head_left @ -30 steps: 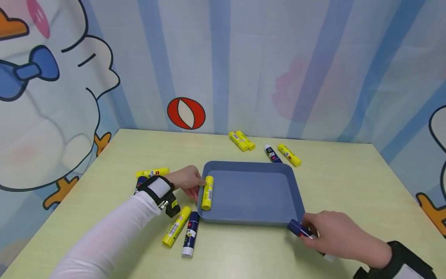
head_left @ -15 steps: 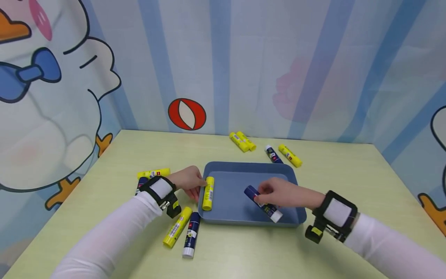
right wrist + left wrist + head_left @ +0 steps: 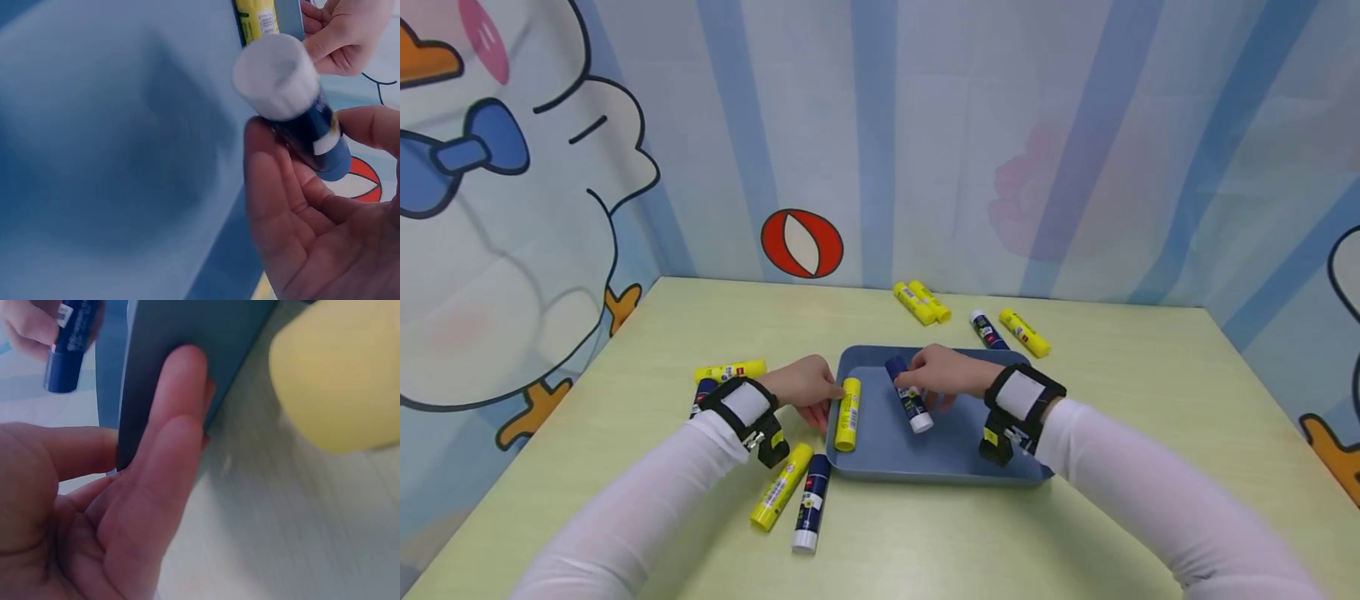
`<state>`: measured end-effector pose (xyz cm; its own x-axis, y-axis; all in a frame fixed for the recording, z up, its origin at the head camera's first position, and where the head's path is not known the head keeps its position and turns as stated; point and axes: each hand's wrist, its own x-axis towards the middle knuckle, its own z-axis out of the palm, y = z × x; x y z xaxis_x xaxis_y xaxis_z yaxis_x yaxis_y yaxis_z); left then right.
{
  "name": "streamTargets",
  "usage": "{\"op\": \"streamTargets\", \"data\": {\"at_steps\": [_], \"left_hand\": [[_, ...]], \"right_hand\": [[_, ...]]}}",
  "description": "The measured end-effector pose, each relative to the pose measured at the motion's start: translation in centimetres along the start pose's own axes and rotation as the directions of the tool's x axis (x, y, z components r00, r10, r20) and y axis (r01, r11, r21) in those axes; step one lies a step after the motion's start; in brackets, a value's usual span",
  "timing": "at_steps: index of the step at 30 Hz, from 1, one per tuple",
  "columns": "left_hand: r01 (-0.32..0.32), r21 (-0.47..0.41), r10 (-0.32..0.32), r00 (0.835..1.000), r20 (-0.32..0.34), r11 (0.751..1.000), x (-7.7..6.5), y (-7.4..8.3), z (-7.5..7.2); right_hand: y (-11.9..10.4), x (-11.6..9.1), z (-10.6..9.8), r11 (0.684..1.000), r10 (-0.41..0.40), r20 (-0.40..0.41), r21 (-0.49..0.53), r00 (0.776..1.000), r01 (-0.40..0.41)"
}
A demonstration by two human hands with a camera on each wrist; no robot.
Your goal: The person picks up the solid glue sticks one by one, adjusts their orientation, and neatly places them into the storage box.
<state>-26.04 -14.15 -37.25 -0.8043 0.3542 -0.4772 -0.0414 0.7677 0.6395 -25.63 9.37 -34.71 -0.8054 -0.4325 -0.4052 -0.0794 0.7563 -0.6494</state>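
My right hand pinches a dark blue glue stick with a white end over the blue-grey tray. In the right wrist view this glue stick sits between thumb and fingers, its white end toward the camera. My left hand grips the tray's left wall; in the left wrist view the thumb is inside the rim and the fingers lie along the outer side. Inside the tray, along its left side, lies a yellow glue stick, right by my left thumb.
In front of the tray's left corner lie a yellow glue stick and a blue one. A yellow stick and a partly hidden blue one are beside my left wrist. Several more, including a blue one, lie behind the tray.
My right hand has carried the blue glue stick from the tray's front right corner leftward over the tray, turning it more upright in the view. My left hand has stayed at the tray's left wall.
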Motion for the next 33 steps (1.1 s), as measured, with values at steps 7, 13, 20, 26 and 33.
{"op": "streamTargets", "data": {"at_steps": [7, 13, 20, 26, 33], "left_hand": [[0.02, 0.0, -0.02, 1.0, -0.002, 1.0, 0.2, 0.1, -0.1], [0.023, 0.005, -0.023, 1.0, -0.014, 1.0, 0.2, 0.2, 0.1], [0.023, 0.019, -0.023, 0.999, -0.03, 1.0, 0.3, 0.1, 0.2], [0.02, 0.006, -0.02, 1.0, -0.017, 1.0, 0.1, 0.1, 0.0], [0.032, 0.02, -0.031, 0.999, -0.026, 0.999, 0.0, 0.4, 0.1]], "right_hand": [[-1.3, 1.5, 1.6, 0.997, 0.053, 0.034, 0.055, 0.998, -0.055], [-1.5, 2.6, 2.4, 0.997, 0.081, 0.019, 0.002, 0.997, -0.081], [-1.3, 3.2, 3.2, 0.993, 0.117, -0.013, -0.025, 0.993, -0.117], [-2.2, 3.0, 3.7, 0.991, 0.12, -0.036, -0.046, 0.992, -0.122], [-2.2, 2.9, 3.9, 0.994, 0.109, -0.021, 0.009, 0.994, -0.109]]}}
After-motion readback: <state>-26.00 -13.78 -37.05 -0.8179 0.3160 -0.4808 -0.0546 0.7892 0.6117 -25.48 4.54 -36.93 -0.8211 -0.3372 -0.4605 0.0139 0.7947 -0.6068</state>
